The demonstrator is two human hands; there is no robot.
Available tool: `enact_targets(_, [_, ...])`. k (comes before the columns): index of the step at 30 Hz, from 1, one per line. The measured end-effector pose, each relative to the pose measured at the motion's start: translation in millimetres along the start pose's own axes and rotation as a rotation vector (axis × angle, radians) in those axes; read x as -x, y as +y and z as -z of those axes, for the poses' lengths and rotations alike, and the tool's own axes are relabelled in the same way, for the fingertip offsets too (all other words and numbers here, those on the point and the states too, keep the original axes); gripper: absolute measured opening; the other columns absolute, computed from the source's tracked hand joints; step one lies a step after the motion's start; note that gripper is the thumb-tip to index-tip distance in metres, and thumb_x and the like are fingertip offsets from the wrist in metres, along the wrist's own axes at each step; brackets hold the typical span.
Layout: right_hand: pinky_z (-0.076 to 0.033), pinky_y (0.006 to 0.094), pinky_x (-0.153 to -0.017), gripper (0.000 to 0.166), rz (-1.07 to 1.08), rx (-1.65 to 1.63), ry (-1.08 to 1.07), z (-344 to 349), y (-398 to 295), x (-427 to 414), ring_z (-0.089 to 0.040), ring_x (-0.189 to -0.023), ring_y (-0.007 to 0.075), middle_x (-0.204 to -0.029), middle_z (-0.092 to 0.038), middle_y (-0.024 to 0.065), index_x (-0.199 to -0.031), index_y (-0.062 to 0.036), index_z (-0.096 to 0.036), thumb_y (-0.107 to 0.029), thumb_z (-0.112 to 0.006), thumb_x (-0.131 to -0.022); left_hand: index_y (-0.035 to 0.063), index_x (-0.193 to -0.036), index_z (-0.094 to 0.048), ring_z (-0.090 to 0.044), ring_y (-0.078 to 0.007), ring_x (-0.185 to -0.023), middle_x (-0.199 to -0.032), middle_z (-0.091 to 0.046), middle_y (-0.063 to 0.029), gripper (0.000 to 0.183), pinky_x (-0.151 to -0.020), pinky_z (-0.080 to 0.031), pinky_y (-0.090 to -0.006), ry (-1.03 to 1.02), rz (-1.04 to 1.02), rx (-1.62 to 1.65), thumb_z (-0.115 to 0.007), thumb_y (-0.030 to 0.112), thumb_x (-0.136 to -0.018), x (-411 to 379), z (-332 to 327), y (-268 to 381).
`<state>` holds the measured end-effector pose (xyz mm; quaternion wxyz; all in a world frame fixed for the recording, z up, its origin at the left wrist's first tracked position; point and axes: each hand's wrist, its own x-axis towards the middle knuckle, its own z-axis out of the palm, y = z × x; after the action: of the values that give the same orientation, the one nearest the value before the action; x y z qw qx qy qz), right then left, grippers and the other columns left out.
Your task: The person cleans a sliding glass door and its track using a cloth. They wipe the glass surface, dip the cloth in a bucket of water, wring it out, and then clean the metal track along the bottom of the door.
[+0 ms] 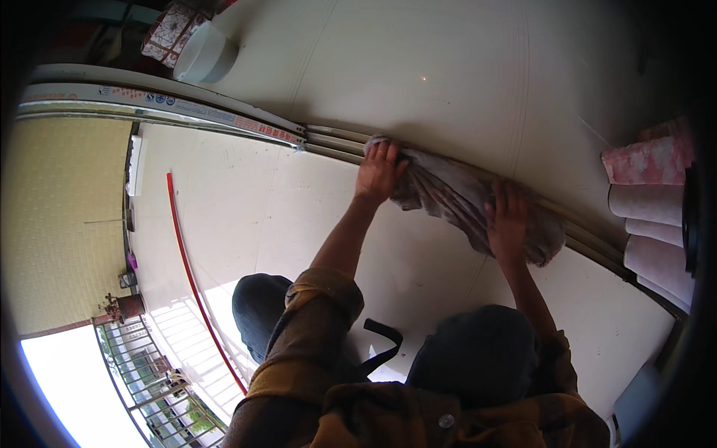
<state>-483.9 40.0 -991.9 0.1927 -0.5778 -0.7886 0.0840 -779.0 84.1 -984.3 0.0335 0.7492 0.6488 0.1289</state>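
Note:
A greyish-pink cloth (448, 182), bunched and creased, lies along the metal sliding-door track (336, 143) on the tiled floor. My left hand (379, 171) presses on the cloth's left end, its fingers over the edge. Toward the other end, my right hand (508, 215) rests on the cloth with its fingers laid over it. Both hands touch the fabric. Part of the track is hidden under the cloth, and more of it shows on either side.
A white bucket (207, 53) stands beside a patterned box at the upper left. The door frame (213, 115) adjoins the track. Pink fabric (644, 159) hangs or lies at the right. A long red pole (196, 285) lies left of my knees, near a balcony railing (157, 381).

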Motion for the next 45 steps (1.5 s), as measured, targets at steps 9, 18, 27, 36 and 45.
enact_targets(9, [-0.029, 0.0436, -0.105, 0.051, 0.526, -0.116, -0.07, -63, -118, -84, -0.036, -0.122, 0.0342, -0.13, -0.039, 0.0202, -0.128, -0.0032, -0.043, -0.022, -0.058, -0.082, 0.0005, -0.139, -0.02, -0.047, -0.0371, -0.109, -0.115, -0.049, -0.0215, 0.068, -0.094, -0.037, -0.0441, -0.165, 0.377, -0.267, -0.053, 0.016, -0.082, -6, 28, -142])
enact_targets(18, [-0.035, 0.0434, -0.098, 0.051, 0.265, -0.264, -0.195, -17, -60, -15, -0.041, -0.115, 0.0298, -0.124, -0.042, 0.0078, -0.121, -0.0125, -0.05, -0.009, -0.066, -0.072, -0.0054, -0.139, -0.014, -0.04, -0.0389, -0.113, -0.12, -0.043, -0.0244, 0.073, -0.102, -0.026, -0.0474, 0.069, 0.461, -0.052, -0.05, 0.016, -0.079, 18, -22, -35])
enact_targets(27, [-0.033, 0.0465, -0.096, 0.038, -0.101, 0.119, -0.017, 48, 69, 62, -0.045, -0.111, 0.0274, -0.114, -0.051, 0.009, -0.117, -0.0133, -0.052, -0.008, -0.06, -0.08, -0.0052, -0.133, -0.029, -0.039, -0.0424, -0.113, -0.12, -0.039, -0.0249, 0.073, -0.102, -0.029, -0.0489, 0.081, 0.046, 0.184, -0.062, 0.025, -0.076, 47, -30, 134])
enact_targets(36, [-0.024, 0.0555, -0.103, 0.061, 0.06, 0.089, 0.096, -16, 8, 40, -0.033, -0.123, 0.0392, -0.132, -0.037, 0.0211, -0.132, -0.0092, -0.04, -0.031, -0.062, -0.079, 0.0075, -0.124, -0.042, -0.047, -0.0325, -0.103, -0.106, -0.047, -0.015, 0.054, -0.09, -0.038, -0.0421, 0.101, 0.254, 0.092, -0.064, 0.021, -0.077, 28, -9, 16])
enact_targets(45, [-0.025, 0.0537, -0.102, 0.062, 0.307, -0.162, -0.079, -51, -71, -20, -0.034, -0.124, 0.0337, -0.135, -0.035, 0.0183, -0.125, -0.0047, -0.046, -0.033, -0.067, -0.074, 0.0046, -0.132, -0.034, -0.042, -0.0356, -0.109, -0.112, -0.044, -0.0194, 0.064, -0.094, -0.034, -0.0443, 0.17, 0.632, -0.086, -0.058, 0.025, -0.076, 24, -12, -51])
